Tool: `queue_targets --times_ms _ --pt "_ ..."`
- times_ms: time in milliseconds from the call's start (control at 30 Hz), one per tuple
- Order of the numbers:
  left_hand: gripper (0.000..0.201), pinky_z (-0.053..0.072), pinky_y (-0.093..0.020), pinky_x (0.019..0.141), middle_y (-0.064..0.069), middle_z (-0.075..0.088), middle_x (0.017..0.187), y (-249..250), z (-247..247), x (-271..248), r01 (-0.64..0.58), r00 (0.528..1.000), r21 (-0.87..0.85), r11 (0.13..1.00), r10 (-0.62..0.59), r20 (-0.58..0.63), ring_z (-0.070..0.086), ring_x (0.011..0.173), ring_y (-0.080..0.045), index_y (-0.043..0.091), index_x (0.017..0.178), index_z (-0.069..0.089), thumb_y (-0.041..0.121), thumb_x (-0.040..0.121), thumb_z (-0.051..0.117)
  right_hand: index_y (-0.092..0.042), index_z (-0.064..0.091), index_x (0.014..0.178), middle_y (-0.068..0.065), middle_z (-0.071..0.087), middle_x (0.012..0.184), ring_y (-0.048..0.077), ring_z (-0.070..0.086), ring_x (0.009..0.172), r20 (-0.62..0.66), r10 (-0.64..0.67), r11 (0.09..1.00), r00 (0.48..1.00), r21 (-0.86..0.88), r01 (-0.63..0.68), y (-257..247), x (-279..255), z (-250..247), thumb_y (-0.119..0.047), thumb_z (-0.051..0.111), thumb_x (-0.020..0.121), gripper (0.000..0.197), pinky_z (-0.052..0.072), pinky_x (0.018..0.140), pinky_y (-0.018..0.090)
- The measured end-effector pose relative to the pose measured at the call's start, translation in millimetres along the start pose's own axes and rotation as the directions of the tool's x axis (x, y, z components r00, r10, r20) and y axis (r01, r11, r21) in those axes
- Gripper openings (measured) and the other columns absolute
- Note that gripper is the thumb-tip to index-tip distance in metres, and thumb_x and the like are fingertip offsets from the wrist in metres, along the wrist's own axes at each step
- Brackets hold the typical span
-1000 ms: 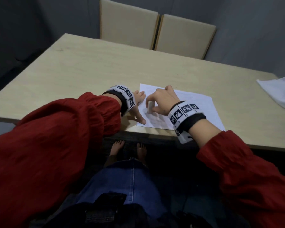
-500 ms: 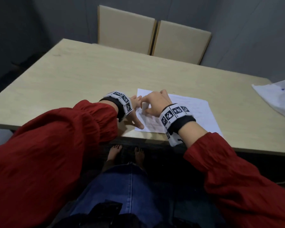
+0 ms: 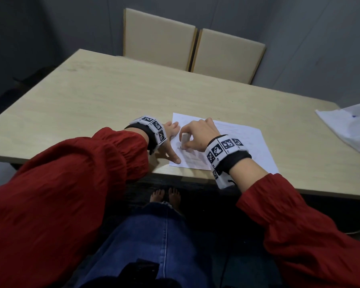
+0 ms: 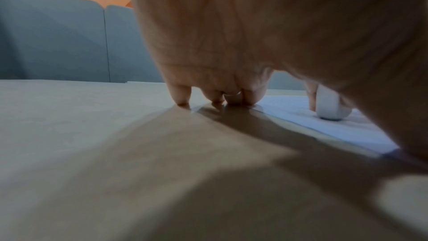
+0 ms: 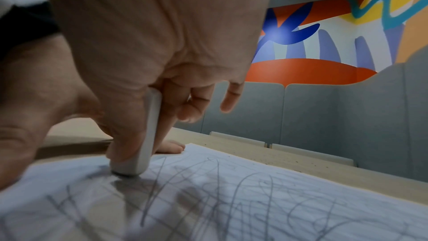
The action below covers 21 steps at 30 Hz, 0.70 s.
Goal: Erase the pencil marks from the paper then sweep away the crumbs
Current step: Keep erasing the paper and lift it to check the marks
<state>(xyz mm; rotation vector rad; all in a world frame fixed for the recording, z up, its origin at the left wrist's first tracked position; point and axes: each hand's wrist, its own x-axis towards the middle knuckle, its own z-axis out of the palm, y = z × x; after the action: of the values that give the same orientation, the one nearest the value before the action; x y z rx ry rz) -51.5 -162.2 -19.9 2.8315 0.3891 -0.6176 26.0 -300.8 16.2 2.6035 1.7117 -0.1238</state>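
While both hands (image 3: 197,137) work, perhaps crumbs (image 5: 298,161) dot table (image 3: 92,104).

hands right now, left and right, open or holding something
Left hand: open, fingers spread flat, pressing the left edge of the paper to the table.
Right hand: closed on the white eraser, its end on the paper.

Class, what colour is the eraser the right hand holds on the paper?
White; the eraser shows best in the right wrist view, its end grey where it meets the paper.
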Motion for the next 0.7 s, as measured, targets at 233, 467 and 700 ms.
queue_targets --times_ms 233,467,700 --pt "0.134 0.002 -0.044 0.121 -0.003 -0.016 0.162 2 1 1 0.019 1.000 0.031 0.999 -0.019 -0.004 -0.011 0.149 -0.020 0.016 0.154 -0.012 0.074 0.064 0.069 -0.036 0.050 0.068 -0.008 0.070 0.091 0.017 0.059 0.095 0.006 0.019 0.999 1.000 -0.035 -0.019 -9 -4 -3 -0.025 0.067 0.080 0.023 0.031 0.096 0.037" --pt "0.128 0.001 -0.041 0.119 -0.004 -0.015 0.162 7 0 -6 0.028 1.000 0.016 0.999 -0.028 -0.012 -0.011 0.149 -0.021 0.014 0.155 -0.010 0.067 0.070 0.070 -0.038 0.048 0.060 -0.009 0.069 0.089 0.016 0.056 0.093 -0.016 0.036 0.999 0.999 0.021 -0.036 -6 -5 2 -0.026 0.071 0.078 0.032 0.030 0.094 0.036" --pt "0.130 0.002 -0.043 0.120 -0.003 -0.015 0.162 6 -1 -9 0.021 1.000 -0.004 1.000 -0.021 0.000 -0.010 0.149 -0.021 0.017 0.155 -0.010 0.068 0.067 0.072 -0.030 0.066 0.076 -0.011 0.067 0.078 0.011 0.054 0.078 0.015 -0.038 0.998 0.999 -0.054 0.038 -1 -5 -2 -0.027 0.068 0.073 0.006 0.027 0.088 0.034"
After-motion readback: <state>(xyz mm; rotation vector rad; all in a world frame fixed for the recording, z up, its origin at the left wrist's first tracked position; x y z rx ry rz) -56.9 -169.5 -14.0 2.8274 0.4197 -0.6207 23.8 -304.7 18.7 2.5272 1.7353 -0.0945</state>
